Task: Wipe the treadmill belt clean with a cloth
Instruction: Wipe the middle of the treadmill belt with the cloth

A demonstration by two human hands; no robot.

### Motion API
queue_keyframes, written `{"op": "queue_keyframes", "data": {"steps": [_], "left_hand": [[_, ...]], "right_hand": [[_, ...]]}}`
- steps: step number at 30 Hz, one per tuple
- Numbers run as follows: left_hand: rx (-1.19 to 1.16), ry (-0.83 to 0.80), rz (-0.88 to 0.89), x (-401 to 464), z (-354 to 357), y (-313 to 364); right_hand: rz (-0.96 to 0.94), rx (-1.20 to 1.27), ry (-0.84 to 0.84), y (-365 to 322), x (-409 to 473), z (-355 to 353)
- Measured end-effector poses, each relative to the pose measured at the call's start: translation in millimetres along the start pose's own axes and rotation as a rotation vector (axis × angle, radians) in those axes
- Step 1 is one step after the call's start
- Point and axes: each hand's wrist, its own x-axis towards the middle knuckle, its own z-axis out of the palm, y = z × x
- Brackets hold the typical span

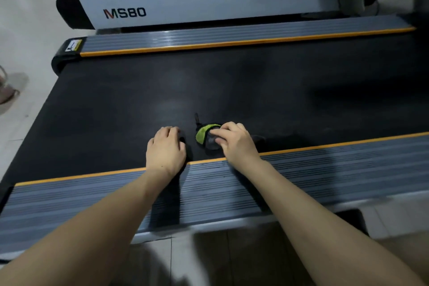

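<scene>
Right hand is down on the treadmill belt, fingers curled over a small bunched cloth, green edge and darker grey middle showing, pinned against the black surface close to the near side rail. Left hand sits just beside it, knuckles bent and resting on the belt, with nothing visible in its grip. That cloth looks soft and light, the sort that wads up and slides under the palm, so a flat press over its middle should serve better than a fingertip pinch. The belt looks matte and grippy and may drag at the fabric. Around them: the orange-edged far rail, a second treadmill marked MS80 beyond, pale floor to the left. Nothing lies on the open belt ahead; the raised near rail under both forearms is the only thing to work around.
</scene>
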Motion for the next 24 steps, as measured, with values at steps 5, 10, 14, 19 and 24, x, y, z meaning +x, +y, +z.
{"op": "queue_keyframes", "data": {"steps": [5, 10, 14, 19, 24], "left_hand": [[-0.031, -0.032, 0.017, 11.5, 1.2, -6.2], [-0.053, -0.01, 0.033, 35.8, 4.1, -7.1], [-0.051, -0.003, 0.059, 68.7, 11.3, -10.7], [-0.006, 0.006, 0.131, 122.1, 17.0, -11.4], [0.015, 0.035, 0.166, 178.2, 20.8, -15.7]], "right_hand": [[0.019, -0.03, -0.118, 1.0, 14.0, 0.6], [-0.066, -0.108, -0.199, 15.4, 32.3, 3.8], [-0.141, -0.126, -0.149, 32.0, 52.5, 16.1], [-0.124, -0.147, -0.049, 53.9, 105.3, 28.5], [-0.077, -0.193, 0.033, 86.0, 193.3, 45.1]]}}
